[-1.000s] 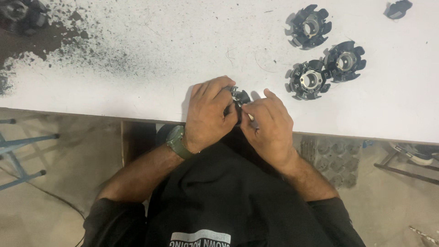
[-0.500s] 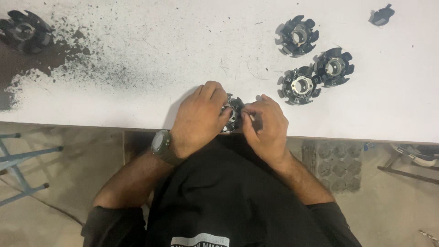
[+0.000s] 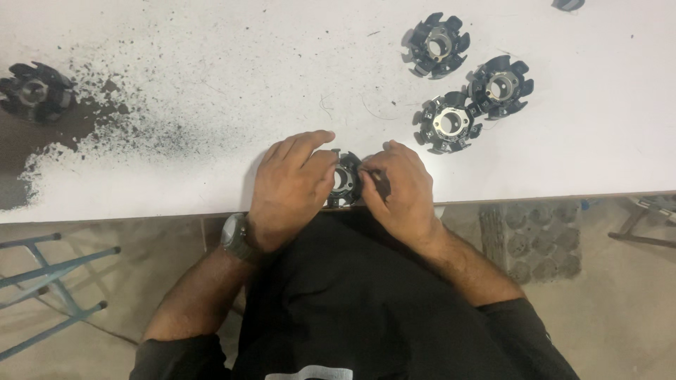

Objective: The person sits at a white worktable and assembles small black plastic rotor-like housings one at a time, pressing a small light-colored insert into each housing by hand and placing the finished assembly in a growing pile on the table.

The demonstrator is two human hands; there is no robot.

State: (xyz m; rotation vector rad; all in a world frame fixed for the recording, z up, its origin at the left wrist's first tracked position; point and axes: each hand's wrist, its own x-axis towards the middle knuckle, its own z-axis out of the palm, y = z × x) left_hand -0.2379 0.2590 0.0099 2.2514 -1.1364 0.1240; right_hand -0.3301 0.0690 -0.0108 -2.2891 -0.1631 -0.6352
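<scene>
Head view, looking down at the near edge of a white table [image 3: 211,49]. Your left hand [image 3: 292,186] and right hand [image 3: 401,190] close together on one black toothed ring part with a metal bore [image 3: 344,177], held at the table's front edge just above your lap. The left hand cups the part's left side, fingers curled over its rim; the right hand pinches its right side with thumb and forefinger drawn narrow, and a small dark piece seems caught in that pinch, though it is too small to identify. A wristwatch [image 3: 236,238] sits on your left wrist.

Three similar toothed parts [image 3: 451,121] lie grouped on the table well apart to the upper right, one more [image 3: 32,88] at the far left beside a spread of dark powder [image 3: 127,134].

Hazards, as judged from this position: the part overhangs the table edge, so a slackened grip would likely drop it onto your lap or the floor. The narrow pinch could slip off a tooth. Powder picked up on the fingers may weaken the hold.
</scene>
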